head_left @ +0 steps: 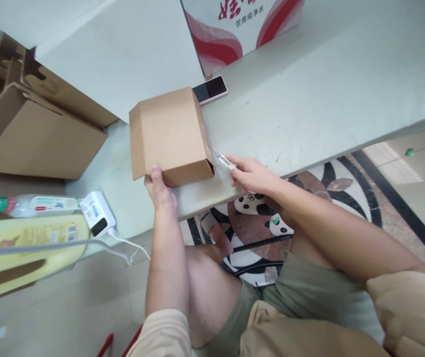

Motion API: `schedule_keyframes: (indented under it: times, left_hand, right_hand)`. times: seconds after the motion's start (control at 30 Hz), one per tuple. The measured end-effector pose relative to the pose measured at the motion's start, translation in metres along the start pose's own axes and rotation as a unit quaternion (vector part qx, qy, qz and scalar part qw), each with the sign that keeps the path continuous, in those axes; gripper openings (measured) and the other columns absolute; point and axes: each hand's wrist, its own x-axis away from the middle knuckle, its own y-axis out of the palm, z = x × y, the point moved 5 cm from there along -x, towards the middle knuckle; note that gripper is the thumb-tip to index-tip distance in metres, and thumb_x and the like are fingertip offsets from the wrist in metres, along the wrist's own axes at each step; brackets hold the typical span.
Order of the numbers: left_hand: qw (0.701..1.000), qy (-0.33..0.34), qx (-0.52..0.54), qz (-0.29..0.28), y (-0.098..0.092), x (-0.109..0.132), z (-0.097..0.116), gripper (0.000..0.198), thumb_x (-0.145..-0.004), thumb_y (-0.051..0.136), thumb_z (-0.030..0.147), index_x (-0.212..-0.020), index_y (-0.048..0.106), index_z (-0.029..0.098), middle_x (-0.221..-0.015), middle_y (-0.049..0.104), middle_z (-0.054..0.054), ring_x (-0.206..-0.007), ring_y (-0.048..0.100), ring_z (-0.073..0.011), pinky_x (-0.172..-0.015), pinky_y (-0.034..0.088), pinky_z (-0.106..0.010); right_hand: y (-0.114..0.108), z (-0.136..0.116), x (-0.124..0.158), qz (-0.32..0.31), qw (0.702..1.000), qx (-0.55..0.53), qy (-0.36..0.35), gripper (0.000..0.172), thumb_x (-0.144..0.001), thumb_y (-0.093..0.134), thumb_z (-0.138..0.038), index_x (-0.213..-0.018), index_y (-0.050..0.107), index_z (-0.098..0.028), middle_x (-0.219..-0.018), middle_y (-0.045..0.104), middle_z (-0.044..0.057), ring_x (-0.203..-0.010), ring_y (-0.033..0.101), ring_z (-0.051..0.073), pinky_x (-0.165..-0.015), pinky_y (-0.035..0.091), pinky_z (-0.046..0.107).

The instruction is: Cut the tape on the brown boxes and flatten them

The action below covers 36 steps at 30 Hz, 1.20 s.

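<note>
A small brown cardboard box lies near the front edge of the pale table, its flap side to the left. My left hand grips the box's near left corner, thumb on top and the fingers partly hidden beneath. At the right end of the box, my right hand is closed on a slim silvery knife-like tool, whose tip reaches the box's right side. Shiny clear film or tape shows along that side, blurred. A dark gap is visible at the near right corner of the box.
Behind the box lies a phone, beside a white carton and a red-and-white carton. Open cardboard boxes stand left. Nearer are a plastic bottle, a white device with a cable, and a yellow jug.
</note>
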Motion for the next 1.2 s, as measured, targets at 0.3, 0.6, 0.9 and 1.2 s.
schedule_keyframes:
  times: [0.3, 0.6, 0.9, 1.2]
  left_hand:
    - [0.998, 0.045, -0.045, 0.008, 0.002, -0.003, -0.002, 0.066, -0.066, 0.067, 0.068, -0.107, 0.064, 0.017, -0.126, 0.07, -0.014, -0.129, 0.062, -0.0274, -0.113, 0.048, -0.036]
    - [0.996, 0.062, -0.06, -0.009, 0.006, 0.0, -0.001, 0.068, -0.069, 0.062, 0.068, -0.112, 0.062, 0.016, -0.117, 0.071, -0.013, -0.126, 0.063, -0.0289, -0.112, 0.049, -0.04]
    - [0.997, 0.051, -0.055, -0.003, 0.005, -0.004, -0.004, 0.067, -0.069, 0.061, 0.066, -0.115, 0.061, 0.017, -0.125, 0.068, -0.013, -0.127, 0.061, -0.0272, -0.115, 0.046, -0.039]
    - [0.996, 0.054, -0.072, -0.005, 0.005, -0.006, -0.005, 0.066, -0.072, 0.056, 0.068, -0.113, 0.063, 0.017, -0.121, 0.069, -0.012, -0.121, 0.063, -0.0258, -0.108, 0.049, -0.036]
  right_hand:
    - [0.001, -0.007, 0.009, 0.002, 0.999, 0.035, 0.003, 0.062, -0.089, 0.042, -0.017, -0.149, 0.053, -0.03, -0.069, 0.064, -0.004, -0.045, 0.053, 0.01, -0.051, 0.046, 0.022]
    - [0.008, -0.014, 0.024, 0.035, 0.985, 0.169, -0.025, 0.059, -0.092, 0.037, -0.022, -0.149, 0.052, -0.019, -0.062, 0.06, -0.001, -0.056, 0.053, 0.016, -0.062, 0.041, 0.028]
    - [0.014, -0.008, 0.031, 0.03, 0.982, 0.182, -0.045, 0.055, -0.092, 0.038, -0.024, -0.143, 0.057, -0.02, -0.089, 0.076, 0.007, -0.076, 0.063, 0.021, -0.07, 0.043, 0.029]
    - [0.012, -0.014, 0.046, -0.021, 0.989, 0.147, -0.018, 0.059, -0.093, 0.039, -0.019, -0.15, 0.051, -0.017, -0.059, 0.064, -0.001, -0.056, 0.058, 0.017, -0.065, 0.044, 0.028]
